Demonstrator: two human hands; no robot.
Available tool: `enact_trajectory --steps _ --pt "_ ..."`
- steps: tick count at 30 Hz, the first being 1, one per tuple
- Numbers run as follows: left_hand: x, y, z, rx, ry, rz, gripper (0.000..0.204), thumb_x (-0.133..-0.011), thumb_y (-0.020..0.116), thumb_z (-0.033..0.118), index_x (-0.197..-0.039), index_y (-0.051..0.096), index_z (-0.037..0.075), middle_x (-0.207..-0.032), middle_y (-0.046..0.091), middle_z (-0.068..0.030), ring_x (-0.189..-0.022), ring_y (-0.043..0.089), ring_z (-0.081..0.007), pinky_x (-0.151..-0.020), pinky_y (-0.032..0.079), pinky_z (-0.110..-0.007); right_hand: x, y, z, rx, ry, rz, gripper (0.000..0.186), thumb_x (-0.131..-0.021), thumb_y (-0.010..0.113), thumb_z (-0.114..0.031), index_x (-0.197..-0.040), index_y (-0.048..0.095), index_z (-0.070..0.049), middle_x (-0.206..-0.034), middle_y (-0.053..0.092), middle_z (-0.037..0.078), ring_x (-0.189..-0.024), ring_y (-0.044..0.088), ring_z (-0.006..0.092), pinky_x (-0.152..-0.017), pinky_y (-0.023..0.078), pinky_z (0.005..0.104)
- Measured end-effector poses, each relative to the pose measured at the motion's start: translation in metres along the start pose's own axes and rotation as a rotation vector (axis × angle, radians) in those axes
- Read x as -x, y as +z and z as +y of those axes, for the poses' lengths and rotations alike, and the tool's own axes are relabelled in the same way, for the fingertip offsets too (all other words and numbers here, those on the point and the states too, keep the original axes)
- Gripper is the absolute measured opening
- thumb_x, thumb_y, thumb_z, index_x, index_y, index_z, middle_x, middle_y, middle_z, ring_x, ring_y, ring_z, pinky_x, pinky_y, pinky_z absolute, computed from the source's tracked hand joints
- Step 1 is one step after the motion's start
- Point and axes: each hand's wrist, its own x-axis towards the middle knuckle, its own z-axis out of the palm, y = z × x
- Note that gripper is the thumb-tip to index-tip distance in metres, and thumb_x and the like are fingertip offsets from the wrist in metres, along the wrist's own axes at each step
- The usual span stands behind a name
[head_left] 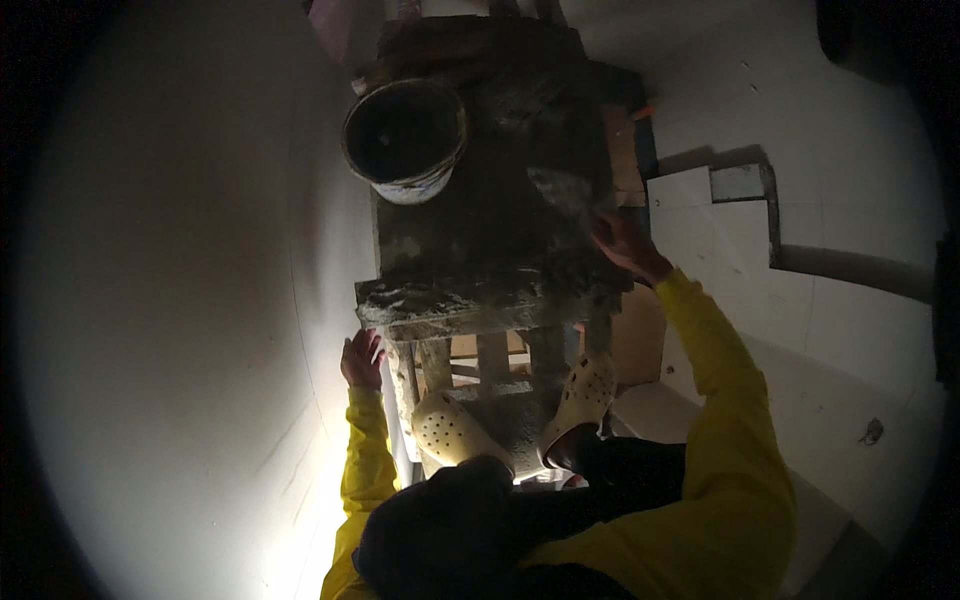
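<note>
Where the trowel (563, 190) lies: although its blade is blurred in the dim light, what looks like a trowel shows over the right half of the dark bench top (490, 225), just beyond the right hand (628, 245) and to its left.
Blade line: the long axis slants from the fingers, away from the person and leftward, roughly toward the bucket (415, 188).
Right hand: fingers curled, apparently closed around the handle end, which they hide; it is over the right edge of the bench top, the arm reaching out in a yellow sleeve (725, 360).
Left hand: this one (362, 358) is well apart from the trowel, beside the near left corner of the bench top; the fingers are loosely spread with nothing seen in them, and I cannot tell whether they touch the edge.
Nearer hand: the right, since the blade extends directly from its grip.
Bucket: upright at the left side of the bench top, rim smeared, across a gap from the blade tip; what is inside is too dark to tell.
Bench edge: a crusted crosspiece (490, 320) runs along the near side, with the pale shoes (455, 430) below it.
</note>
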Motion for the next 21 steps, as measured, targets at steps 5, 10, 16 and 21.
enact_trajectory --steps 5,10,16,21 --pt "0.029 0.007 0.006 -0.069 -0.001 0.047 0.057 -0.1 0.037 0.047 -0.138 0.047 0.004 -0.129 0.061 -0.0076 -0.114 0.054 -0.0231 -0.088 0.041 -0.039 -0.101 -0.006 0.044 0.536 -0.185 0.238 0.023 -0.086 0.059 -0.009 -0.11 0.061 -0.01 -0.085 0.063 0.015 -0.073 0.063 0.0298 -0.065 0.051 0.0438" --pt "0.041 0.004 0.0 -0.046 -0.031 0.067 0.057 -0.1 0.036 0.046 -0.137 0.047 0.004 -0.128 0.062 -0.008 -0.113 0.054 -0.0231 -0.089 0.041 -0.038 -0.133 0.015 0.067 0.452 -0.157 0.113 0.03 -0.086 0.062 -0.016 -0.115 0.06 -0.009 -0.1 0.064 0.017 -0.078 0.065 0.0283 -0.063 0.055 0.0396" --pt "0.034 -0.01 -0.013 0.016 -0.043 0.04 0.056 -0.1 0.036 0.046 -0.139 0.047 0.007 -0.132 0.06 -0.0071 -0.118 0.054 -0.0258 -0.09 0.043 -0.04 -0.128 0.036 0.034 -0.095 0.187 -0.074 0.019 -0.091 0.057 -0.024 -0.086 0.059 -0.005 -0.066 0.055 0.008 -0.053 0.055 0.0185 -0.047 0.044 0.0333" --pt "0.037 0.0 -0.005 0.007 -0.022 0.061 0.055 -0.102 0.033 0.046 -0.137 0.047 0.005 -0.129 0.061 -0.0082 -0.114 0.055 -0.024 -0.086 0.044 -0.038 -0.112 0.022 -0.005 -0.889 0.621 -0.314 0.036 -0.094 0.057 -0.033 -0.07 0.052 -0.007 -0.053 0.041 0.0 -0.042 0.043 0.0099 -0.039 0.035 0.0286"
